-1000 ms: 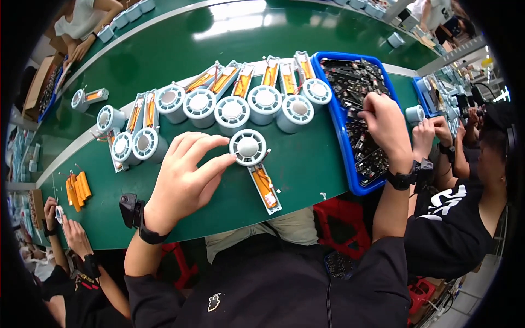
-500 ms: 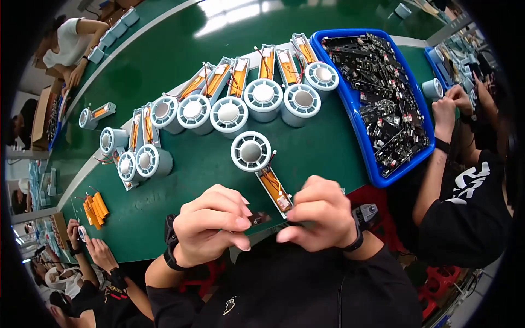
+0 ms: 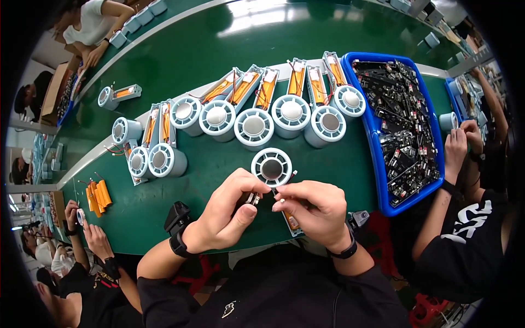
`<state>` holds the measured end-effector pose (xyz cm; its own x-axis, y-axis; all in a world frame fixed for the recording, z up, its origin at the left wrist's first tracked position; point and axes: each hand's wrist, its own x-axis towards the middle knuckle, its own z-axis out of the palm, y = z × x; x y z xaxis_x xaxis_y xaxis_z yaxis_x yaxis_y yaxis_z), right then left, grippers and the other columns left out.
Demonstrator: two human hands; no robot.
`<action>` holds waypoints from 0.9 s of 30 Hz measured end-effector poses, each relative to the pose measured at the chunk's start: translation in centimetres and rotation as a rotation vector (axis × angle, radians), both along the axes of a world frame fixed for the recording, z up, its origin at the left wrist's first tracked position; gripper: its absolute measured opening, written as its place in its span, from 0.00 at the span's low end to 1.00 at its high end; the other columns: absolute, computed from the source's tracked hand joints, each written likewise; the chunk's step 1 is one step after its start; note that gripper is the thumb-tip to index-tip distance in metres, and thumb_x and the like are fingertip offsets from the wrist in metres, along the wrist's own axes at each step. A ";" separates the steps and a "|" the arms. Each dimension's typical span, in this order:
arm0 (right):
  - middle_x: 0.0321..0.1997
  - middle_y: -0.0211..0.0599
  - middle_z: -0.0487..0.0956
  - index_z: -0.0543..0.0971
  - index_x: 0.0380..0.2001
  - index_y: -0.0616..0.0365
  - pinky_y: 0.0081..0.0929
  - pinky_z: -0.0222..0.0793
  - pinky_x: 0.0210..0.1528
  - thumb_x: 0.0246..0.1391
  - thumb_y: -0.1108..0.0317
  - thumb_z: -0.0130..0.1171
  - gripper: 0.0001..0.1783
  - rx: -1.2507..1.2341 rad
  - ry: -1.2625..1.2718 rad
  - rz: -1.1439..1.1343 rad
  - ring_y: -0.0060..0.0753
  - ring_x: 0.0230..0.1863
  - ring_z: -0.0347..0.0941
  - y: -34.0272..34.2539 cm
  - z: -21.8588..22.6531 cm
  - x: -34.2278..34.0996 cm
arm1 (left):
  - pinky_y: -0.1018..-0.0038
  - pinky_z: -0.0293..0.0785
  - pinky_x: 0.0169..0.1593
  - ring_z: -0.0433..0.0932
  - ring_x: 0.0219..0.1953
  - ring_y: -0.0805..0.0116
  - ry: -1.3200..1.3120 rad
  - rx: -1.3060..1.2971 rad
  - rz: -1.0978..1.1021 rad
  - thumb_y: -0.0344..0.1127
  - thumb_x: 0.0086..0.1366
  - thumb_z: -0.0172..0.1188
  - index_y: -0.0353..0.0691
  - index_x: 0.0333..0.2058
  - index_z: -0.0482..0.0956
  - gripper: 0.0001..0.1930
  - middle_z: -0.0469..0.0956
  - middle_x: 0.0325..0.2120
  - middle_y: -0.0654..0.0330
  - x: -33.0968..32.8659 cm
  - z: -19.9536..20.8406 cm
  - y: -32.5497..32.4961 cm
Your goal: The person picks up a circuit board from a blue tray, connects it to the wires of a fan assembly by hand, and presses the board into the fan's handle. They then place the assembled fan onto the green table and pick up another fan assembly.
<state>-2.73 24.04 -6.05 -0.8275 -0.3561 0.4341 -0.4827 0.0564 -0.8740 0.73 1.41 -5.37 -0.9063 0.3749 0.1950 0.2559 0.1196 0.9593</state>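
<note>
Stretching before us, the green tabletop (image 3: 210, 156) carries, at one o'clock from the seated person (image 3: 273, 290), a blue tray (image 3: 378, 170) of black circuit boards (image 3: 404, 143). At twelve lies a round pale-blue housing (image 3: 272, 168). Left hand (image 3: 220, 212): fingers (image 3: 240, 183) narrowed on a small dark part (image 3: 252, 198). Right hand (image 3: 320, 212): fingers pinching a small white connector (image 3: 282, 200).

Green table (image 3: 219, 52) filled most of the view, its edges bowed. Pale strip (image 3: 98, 156) arched across it from nine o'clock to two; pale far edge (image 3: 164, 24) curved past eleven. White glare (image 3: 262, 22) lay on the tabletop at twelve. Brown box (image 3: 54, 90) stood at ten, grey beams (image 3: 33, 127) at nine, grey frame (image 3: 473, 61) at two. Red stools (image 3: 377, 238) showed beneath, at four and seven, partly hidden. Outer rim black.
</note>
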 end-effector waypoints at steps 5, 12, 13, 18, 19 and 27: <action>0.32 0.38 0.87 0.87 0.38 0.62 0.26 0.75 0.27 0.47 0.81 0.73 0.12 0.030 0.199 -0.054 0.34 0.25 0.82 -1.4 -0.3 -0.7 | 0.75 0.74 0.45 0.76 0.38 0.69 0.119 -0.030 0.042 0.37 0.78 0.55 0.31 0.60 0.71 0.19 0.73 0.48 0.51 -0.2 -0.2 0.7; 0.34 0.42 0.88 0.87 0.38 0.63 0.25 0.76 0.27 0.45 0.85 0.73 0.14 0.086 0.228 -0.074 0.35 0.25 0.82 -1.7 0.1 -0.5 | 0.69 0.82 0.52 0.83 0.48 0.61 -0.013 0.095 0.071 0.23 0.72 0.61 0.30 0.58 0.74 0.18 0.76 0.53 0.45 0.4 -0.7 0.0; 0.34 0.43 0.88 0.87 0.38 0.63 0.26 0.76 0.27 0.45 0.85 0.73 0.15 0.072 0.232 -0.077 0.35 0.25 0.82 -1.6 0.1 -0.6 | 0.69 0.83 0.53 0.84 0.49 0.60 0.008 0.100 0.040 0.21 0.71 0.62 0.30 0.59 0.74 0.19 0.77 0.54 0.44 0.3 -0.7 -0.1; 0.33 0.43 0.87 0.86 0.38 0.64 0.26 0.76 0.26 0.43 0.85 0.72 0.15 0.181 0.390 -0.118 0.35 0.25 0.82 -1.4 1.1 -0.4 | 0.70 0.84 0.51 0.85 0.47 0.61 0.011 0.187 0.066 0.21 0.69 0.65 0.29 0.58 0.76 0.19 0.79 0.53 0.43 0.6 -0.7 0.8; 0.34 0.42 0.86 0.85 0.38 0.65 0.27 0.76 0.26 0.45 0.84 0.71 0.14 0.235 0.396 -0.109 0.35 0.25 0.82 -1.8 1.3 0.2 | 0.71 0.86 0.47 0.86 0.45 0.61 0.043 0.094 0.134 0.20 0.66 0.67 0.30 0.56 0.79 0.19 0.80 0.51 0.44 1.1 -0.4 0.6; 0.27 0.37 0.78 0.76 0.34 0.62 0.36 0.75 0.26 0.55 0.72 0.69 0.10 0.140 0.163 0.151 0.43 0.25 0.80 -1.6 -0.2 -1.1 | 0.75 0.85 0.41 0.86 0.38 0.64 -0.253 0.301 0.235 0.17 0.59 0.70 0.29 0.47 0.82 0.16 0.82 0.43 0.49 2.8 -1.1 0.4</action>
<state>-3.83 22.40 -6.23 -0.6833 -0.5367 0.4951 -0.6288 0.0877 -0.7726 3.53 1.83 -6.43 -0.9932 0.1139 0.0253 0.0084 -0.1470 0.9891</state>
